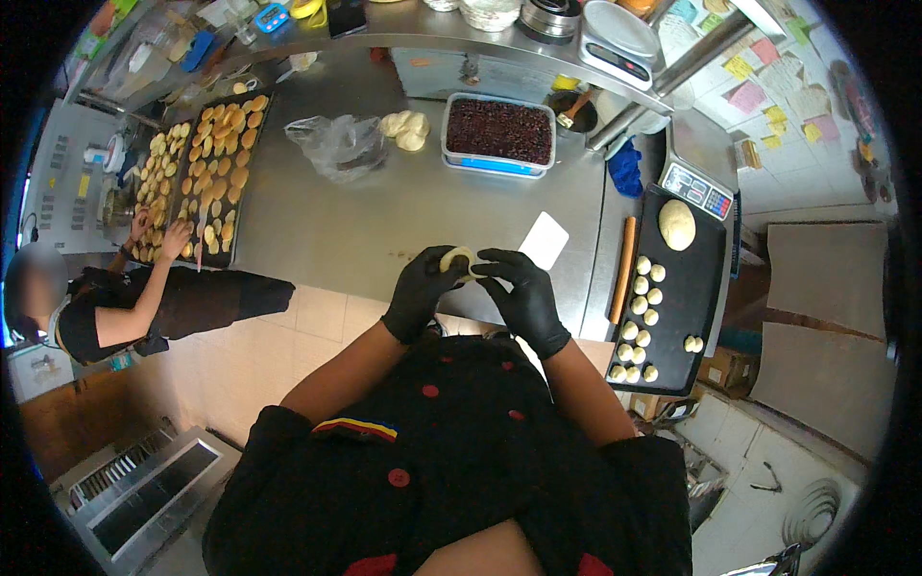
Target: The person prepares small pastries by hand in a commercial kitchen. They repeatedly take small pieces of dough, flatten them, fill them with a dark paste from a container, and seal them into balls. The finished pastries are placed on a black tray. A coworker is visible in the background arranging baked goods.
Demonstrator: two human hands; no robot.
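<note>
Both my hands wear black gloves and meet over the front edge of the steel worktable (324, 237). My left hand (423, 288) holds a piece of pale dough (457, 258), bent into a curved rim around something dark that I cannot make out. My right hand (524, 299) touches the dough's right edge with its fingertips, the other fingers spread. A white plastic scraper (544, 240) lies just beyond my right hand. Farther back stands a plastic tub of dark red filling (498, 132), with lumps of dough (405, 130) and a clear plastic bag (338, 147) to its left.
On the right, a black tray (677, 302) holds small dough balls and one large dough piece (677, 225), beside a rolling pin (623, 270) and a digital scale (699, 169). At far left a co-worker (144, 302) handles baked rounds on trays (238, 216). A shelf (432, 36) crosses the back.
</note>
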